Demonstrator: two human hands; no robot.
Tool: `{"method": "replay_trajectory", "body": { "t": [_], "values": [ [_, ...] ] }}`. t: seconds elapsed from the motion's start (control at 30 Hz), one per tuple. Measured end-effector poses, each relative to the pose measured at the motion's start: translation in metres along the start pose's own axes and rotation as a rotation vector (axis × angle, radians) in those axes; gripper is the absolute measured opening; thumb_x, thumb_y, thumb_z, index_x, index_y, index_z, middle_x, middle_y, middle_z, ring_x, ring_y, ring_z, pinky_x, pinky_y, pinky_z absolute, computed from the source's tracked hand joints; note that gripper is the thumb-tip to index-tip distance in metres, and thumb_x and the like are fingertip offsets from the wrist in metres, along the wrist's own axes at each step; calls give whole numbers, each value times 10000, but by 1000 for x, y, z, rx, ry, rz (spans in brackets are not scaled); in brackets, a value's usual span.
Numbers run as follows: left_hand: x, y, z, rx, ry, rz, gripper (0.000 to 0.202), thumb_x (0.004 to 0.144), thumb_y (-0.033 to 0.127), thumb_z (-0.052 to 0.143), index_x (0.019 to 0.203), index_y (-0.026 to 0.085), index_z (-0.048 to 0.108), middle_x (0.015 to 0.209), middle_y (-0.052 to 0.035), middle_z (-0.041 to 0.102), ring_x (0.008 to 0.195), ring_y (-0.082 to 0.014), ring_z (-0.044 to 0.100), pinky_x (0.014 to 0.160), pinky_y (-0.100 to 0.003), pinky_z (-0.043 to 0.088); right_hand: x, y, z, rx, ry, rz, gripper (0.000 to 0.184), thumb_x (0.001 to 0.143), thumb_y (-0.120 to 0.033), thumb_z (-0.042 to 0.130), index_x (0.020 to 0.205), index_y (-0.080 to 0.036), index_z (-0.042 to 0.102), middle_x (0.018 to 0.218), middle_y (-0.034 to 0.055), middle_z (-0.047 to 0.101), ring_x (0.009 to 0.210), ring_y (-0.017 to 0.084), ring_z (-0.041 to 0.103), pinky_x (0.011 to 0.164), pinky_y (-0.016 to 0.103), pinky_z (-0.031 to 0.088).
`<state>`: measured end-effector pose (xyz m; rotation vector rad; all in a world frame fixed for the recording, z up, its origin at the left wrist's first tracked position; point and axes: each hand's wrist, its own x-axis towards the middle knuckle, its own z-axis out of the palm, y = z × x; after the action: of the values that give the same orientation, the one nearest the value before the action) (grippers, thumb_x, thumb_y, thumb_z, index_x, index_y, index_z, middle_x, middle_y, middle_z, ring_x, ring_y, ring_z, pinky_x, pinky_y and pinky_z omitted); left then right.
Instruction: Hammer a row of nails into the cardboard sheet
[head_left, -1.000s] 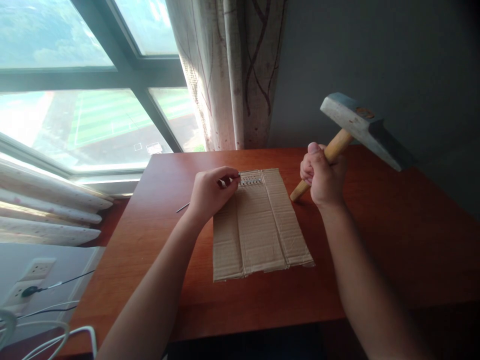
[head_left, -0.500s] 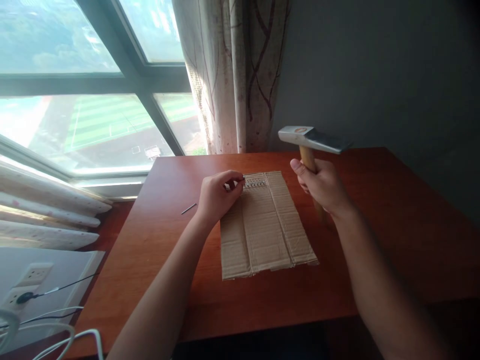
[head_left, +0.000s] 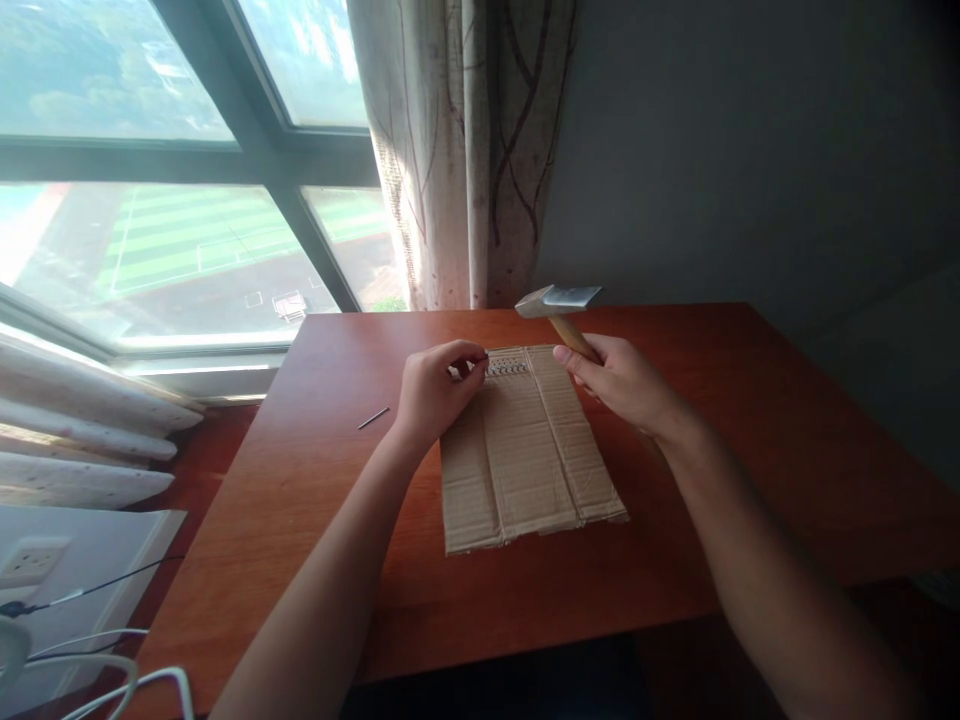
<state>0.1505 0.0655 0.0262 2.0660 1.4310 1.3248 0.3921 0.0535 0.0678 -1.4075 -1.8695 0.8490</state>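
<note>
My left hand [head_left: 442, 392] rests at the far left part of a cardboard sheet [head_left: 529, 450], thumb and forefinger pinched on a small nail. Only a dark tip of that nail shows at the fingertips. Right beside them, rows of small dark marks or nail heads [head_left: 508, 362] run across the cardboard. My right hand [head_left: 621, 380] is closed around the wooden handle of a hammer [head_left: 559, 300]. The metal head is raised above the sheet's far edge, apart from the left fingers.
A loose thin nail [head_left: 373, 418] lies left of my left wrist on the red-brown wooden table [head_left: 300, 510]. A window and curtain [head_left: 442, 150] stand behind, with a grey wall at right. White cables [head_left: 161, 680] and a wall socket are at lower left.
The hammer has swung down and to the left, nearer the left fingers, and its head is now tilted. My left hand keeps its pinch in the same place.
</note>
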Motion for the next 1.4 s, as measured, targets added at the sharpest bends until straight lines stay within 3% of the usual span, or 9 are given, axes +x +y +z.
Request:
{"method": "replay_trajectory", "body": {
  "t": [0.3, 1.4],
  "values": [
    [0, -1, -1, -2, 3, 27, 58, 790, 203, 675, 813, 184, 725, 674, 19, 699, 549, -79, 596, 564, -189, 496, 1, 17, 15, -13, -27, 56, 448, 900, -587, 528, 679, -215, 409, 639, -31, 423, 580, 118, 381, 543, 277, 257],
    [0, 0, -1, -1, 5, 4, 56, 796, 224, 677, 805, 189, 720, 673, 19, 705, 558, -88, 613, 580, -202, 520, -3, 19, 14, -10, -28, 68, 458, 896, -605, 525, 686, -220, 393, 641, -28, 424, 595, 128, 393, 546, 282, 256]
  ]
}}
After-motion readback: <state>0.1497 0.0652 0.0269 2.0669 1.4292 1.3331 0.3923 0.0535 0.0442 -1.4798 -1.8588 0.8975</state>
